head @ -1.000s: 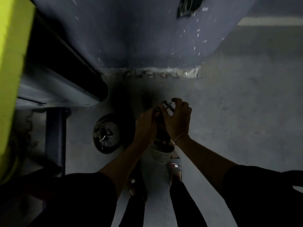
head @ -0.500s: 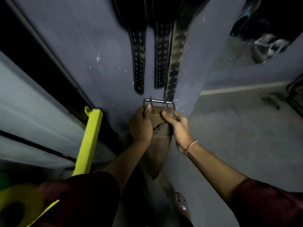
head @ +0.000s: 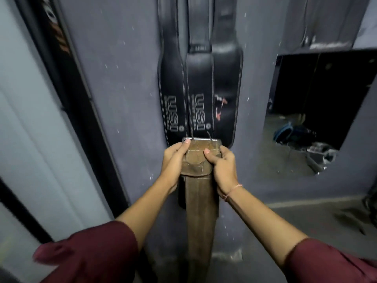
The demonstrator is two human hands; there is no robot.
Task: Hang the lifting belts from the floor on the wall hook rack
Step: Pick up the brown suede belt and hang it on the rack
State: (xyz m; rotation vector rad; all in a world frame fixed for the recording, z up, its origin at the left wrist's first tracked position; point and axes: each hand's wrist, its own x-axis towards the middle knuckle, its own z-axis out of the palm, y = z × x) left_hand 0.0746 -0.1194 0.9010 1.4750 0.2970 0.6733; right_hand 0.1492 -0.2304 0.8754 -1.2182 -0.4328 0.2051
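I hold a brown suede lifting belt upright in front of the grey wall, its metal buckle at the top. My left hand grips the buckle end from the left, and my right hand grips it from the right, thumbs on the stitched face. The rest of the belt hangs straight down between my forearms. Three black leather belts hang side by side on the wall just above the buckle. The hook rack itself is out of view above.
A dark framed panel runs along the wall at the left. At the right, an opening or mirror shows a dark room with gear on its floor. Grey concrete floor lies at the lower right.
The view has swung up from the floor to the wall. Both hands have lifted the brown belt from floor level up to the hanging black belts.
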